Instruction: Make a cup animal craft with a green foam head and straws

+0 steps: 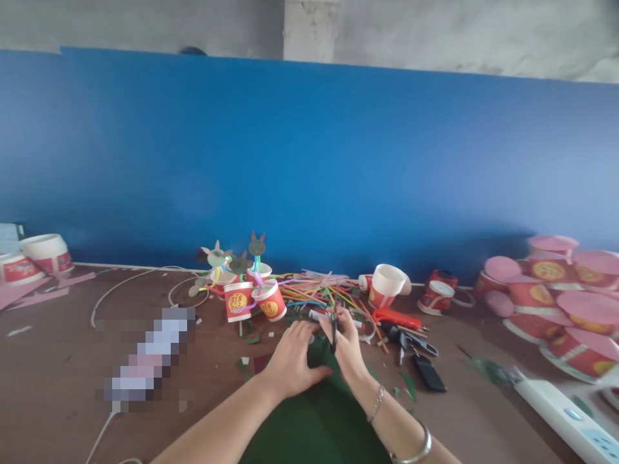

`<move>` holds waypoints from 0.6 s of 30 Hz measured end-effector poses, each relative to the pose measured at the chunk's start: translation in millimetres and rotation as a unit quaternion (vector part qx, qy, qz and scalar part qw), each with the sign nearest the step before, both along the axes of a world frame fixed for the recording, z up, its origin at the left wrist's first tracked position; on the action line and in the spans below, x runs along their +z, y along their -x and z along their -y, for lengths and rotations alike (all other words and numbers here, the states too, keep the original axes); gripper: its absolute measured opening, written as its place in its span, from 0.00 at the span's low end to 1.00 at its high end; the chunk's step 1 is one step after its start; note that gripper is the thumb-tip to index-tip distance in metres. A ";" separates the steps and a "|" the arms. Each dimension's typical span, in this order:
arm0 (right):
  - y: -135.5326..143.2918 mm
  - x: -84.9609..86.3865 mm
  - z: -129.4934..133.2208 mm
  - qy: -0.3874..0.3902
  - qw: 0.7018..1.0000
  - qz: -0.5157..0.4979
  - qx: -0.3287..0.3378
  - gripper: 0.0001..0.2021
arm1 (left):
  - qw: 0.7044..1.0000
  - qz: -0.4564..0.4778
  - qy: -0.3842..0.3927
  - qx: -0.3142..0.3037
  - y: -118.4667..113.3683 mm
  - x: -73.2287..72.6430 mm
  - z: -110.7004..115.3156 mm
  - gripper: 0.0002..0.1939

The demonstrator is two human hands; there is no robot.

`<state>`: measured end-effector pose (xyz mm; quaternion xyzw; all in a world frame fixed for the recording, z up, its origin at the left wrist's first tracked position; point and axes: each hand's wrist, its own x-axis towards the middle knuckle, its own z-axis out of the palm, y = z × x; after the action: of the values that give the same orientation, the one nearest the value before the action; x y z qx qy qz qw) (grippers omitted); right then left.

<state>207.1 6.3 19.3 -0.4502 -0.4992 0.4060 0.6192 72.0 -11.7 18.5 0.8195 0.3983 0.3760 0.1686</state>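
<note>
Right hand (347, 341) grips black scissors (333, 332), blades pointing up and away, biting into the far edge of the green sheet (319, 412). Left hand (293, 361) is flat, fingers curled down, pinning that sheet to the brown table (58, 386) just left of the blades. Sheet lies near the table's front edge, between both forearms.

To do this cut well, as I judge it: keep the left fingers clear of the blade line, hold the sheet taut, feed the sheet into the scissors rather than twisting the wrist, short snips on curves.

Around: green scraps (249, 335) scattered by the left hand. Pile of coloured straws (309, 290) right behind the hands, touching reach, could snag the scissor tips. Red paper cups (254, 299) with straw-and-paper decorations behind left. Tipped white-inside cup (387, 283) behind right. Red-handled tool (396, 318) and black tool (428, 372) just beside the right wrist, crowding that side. Pink-lidded bowls (556, 296) stacked far right, white power strip (565, 412) near right, white cable (135, 280) looping left. Blue wall board (309, 161) behind.
</note>
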 end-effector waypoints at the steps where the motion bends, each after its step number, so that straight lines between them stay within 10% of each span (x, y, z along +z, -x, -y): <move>1: 1.7 1.1 1.7 0.003 1.000 -0.012 0.014 0.13 | 1.000 0.000 -0.005 0.004 -0.7 -0.3 0.0 0.25; 6: 2.1 4.6 7.0 0.032 0.997 -0.017 0.062 0.15 | 0.995 0.097 0.021 0.009 0.9 0.4 -3.4 0.04; 18: 2.4 -1.4 9.9 0.063 0.973 0.086 0.207 0.17 | 0.836 0.490 0.186 0.164 11.2 2.4 -20.9 0.14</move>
<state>204.7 -3.6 17.9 -0.4085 -0.6064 0.5154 0.4469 60.7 9.3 20.9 0.4042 0.4546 0.6692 0.4268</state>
